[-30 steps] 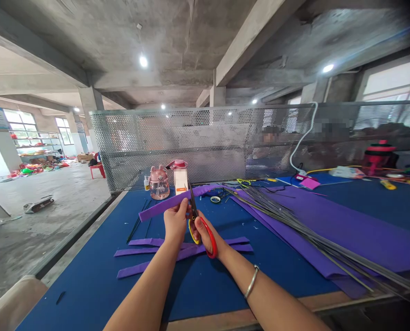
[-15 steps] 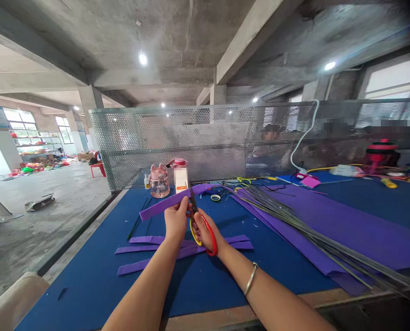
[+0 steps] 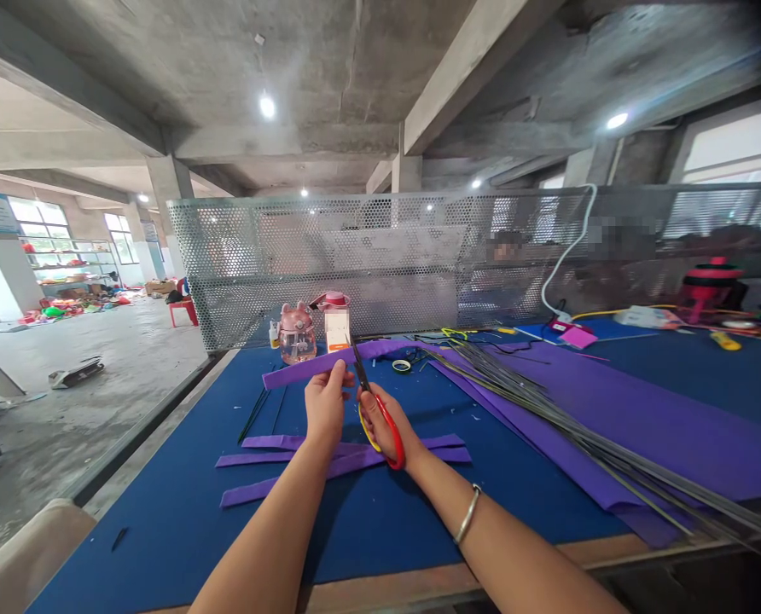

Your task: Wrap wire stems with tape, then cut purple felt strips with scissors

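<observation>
My left hand pinches a long purple strip that runs sideways above the blue table. Red and yellow scissors are in my right hand, fingers through the handles. Their dark blades point up and away, right at the strip, just right of my left fingertips. Whether the blades are apart is too small to tell. Below my hands, several purple strips lie on the table, partly hidden by my forearms.
Grey-green stems lie over a large purple sheet on the right of the blue table. Beyond my hands are a pink bottle, a tape roll and a perforated metal screen.
My left hand has shifted slightly left and up, away from the scissors. The strip's left end is a little higher. The scissors have moved slightly right.
</observation>
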Motion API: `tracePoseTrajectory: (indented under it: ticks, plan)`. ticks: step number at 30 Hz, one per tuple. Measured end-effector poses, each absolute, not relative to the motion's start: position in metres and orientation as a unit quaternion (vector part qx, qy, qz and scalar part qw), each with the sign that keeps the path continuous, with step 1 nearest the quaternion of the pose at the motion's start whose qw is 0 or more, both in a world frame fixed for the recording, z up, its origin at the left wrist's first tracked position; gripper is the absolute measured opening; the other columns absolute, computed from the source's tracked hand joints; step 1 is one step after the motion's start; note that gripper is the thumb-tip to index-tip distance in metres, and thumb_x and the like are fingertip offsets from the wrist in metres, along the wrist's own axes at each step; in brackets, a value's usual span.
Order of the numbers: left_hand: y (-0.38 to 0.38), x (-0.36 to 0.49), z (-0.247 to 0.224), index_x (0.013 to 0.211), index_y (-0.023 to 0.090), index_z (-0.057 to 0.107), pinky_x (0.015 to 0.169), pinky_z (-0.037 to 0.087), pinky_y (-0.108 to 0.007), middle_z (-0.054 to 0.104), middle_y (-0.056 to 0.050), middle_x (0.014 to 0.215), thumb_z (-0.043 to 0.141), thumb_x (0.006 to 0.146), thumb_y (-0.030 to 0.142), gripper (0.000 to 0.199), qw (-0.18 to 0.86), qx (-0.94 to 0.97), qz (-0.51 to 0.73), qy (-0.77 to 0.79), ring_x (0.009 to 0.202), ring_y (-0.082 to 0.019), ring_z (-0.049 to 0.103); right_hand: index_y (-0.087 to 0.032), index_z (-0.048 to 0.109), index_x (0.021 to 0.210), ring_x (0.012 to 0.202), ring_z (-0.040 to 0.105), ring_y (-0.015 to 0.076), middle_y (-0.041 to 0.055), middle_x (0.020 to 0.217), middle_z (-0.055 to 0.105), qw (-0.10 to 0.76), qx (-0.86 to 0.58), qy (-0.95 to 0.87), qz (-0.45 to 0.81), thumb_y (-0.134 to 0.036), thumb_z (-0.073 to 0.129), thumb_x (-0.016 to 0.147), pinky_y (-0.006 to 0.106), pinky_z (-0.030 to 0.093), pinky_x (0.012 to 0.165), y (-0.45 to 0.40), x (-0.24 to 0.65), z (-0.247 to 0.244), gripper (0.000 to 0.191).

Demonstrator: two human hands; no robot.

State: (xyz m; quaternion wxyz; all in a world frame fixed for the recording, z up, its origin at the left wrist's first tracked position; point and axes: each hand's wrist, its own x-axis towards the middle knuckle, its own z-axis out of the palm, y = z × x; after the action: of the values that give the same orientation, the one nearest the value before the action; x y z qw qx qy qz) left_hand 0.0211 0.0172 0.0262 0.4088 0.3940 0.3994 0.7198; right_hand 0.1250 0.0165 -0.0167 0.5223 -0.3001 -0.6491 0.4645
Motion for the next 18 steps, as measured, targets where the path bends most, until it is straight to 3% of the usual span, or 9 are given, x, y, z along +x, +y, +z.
tracePoseTrajectory:
  ticks: [9,13,18]
  plan:
    - [0.016,0.021,0.026,0.069,0.01,0.067,0.049,0.041,-0.021,0.065,-0.007,0.065,0.065,0.068,0.049,0.039,0.383,0.418,0.704,0.428,0.06,-0.014,0.058,-0.02,0.044,0.083,0.04,0.027,0.0067,-0.0086,0.053,0.031,0.517,-0.301,-0.623,0.504,-0.068,0.045,0.079,0.018,0.023,0.036,0.011,0.125,-0.009,0.047]
    - [0.013,0.023,0.029,0.068,0.01,0.067,0.048,0.041,-0.021,0.066,-0.006,0.064,0.065,0.068,0.047,0.037,0.379,0.408,0.71,0.431,0.058,-0.013,0.058,-0.021,0.042,0.089,0.042,0.027,0.0062,-0.0081,0.059,0.033,0.508,-0.258,-0.616,0.544,-0.075,0.044,0.073,0.019,0.024,0.038,0.012,0.123,-0.014,0.056]
    - [0.01,0.026,0.033,0.067,0.011,0.065,0.047,0.042,-0.021,0.064,-0.004,0.061,0.067,0.066,0.044,0.033,0.395,0.388,0.724,0.411,0.052,-0.011,0.056,-0.021,0.045,0.1,0.047,0.034,0.009,-0.0051,0.064,0.039,0.504,-0.24,-0.664,0.497,-0.075,0.04,0.075,0.022,0.03,0.044,0.017,0.124,-0.022,0.06]
